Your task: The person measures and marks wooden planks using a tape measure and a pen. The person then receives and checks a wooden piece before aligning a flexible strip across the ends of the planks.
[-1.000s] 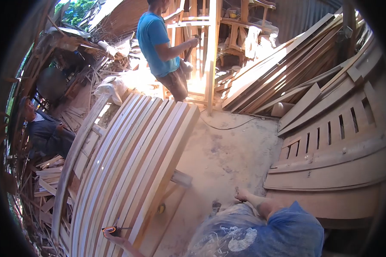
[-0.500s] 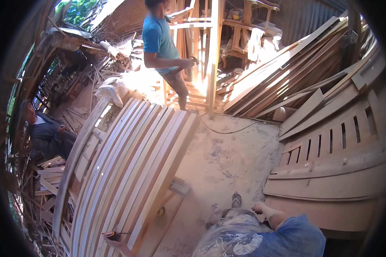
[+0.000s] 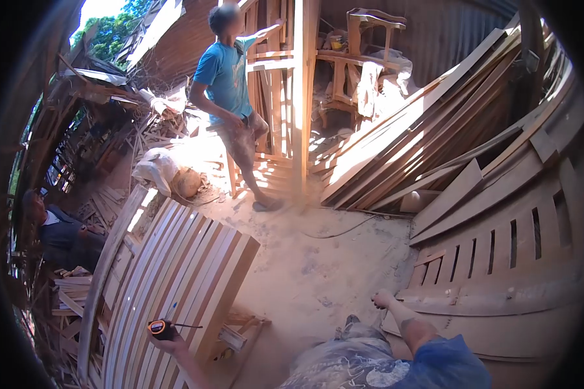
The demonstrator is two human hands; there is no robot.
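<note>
My left hand [image 3: 170, 346] is closed around an orange-and-black tape measure [image 3: 161, 329], held over the near end of a row of long wooden boards [image 3: 175, 272]. A thin dark strip [image 3: 189, 325] sticks out to the right of the tape's case; I cannot tell whether it is the blade. My right hand [image 3: 383, 299] hangs over the dusty floor, beside the slatted wooden panel [image 3: 493, 249]. Its fingers are curled, and whatever may be inside them is too small to make out.
A person in a blue shirt [image 3: 224, 78] stands by an upright wooden frame [image 3: 300, 97]. Another person [image 3: 68, 236] sits at the far left. Planks [image 3: 428, 123] lean at the back right. A cable [image 3: 331, 235] lies across the floor.
The view has shifted, and the boards appear lower. My left hand shows the tape measure more fully. My right arm reaches further forward. The person in blue has turned and raised an arm to the frame.
</note>
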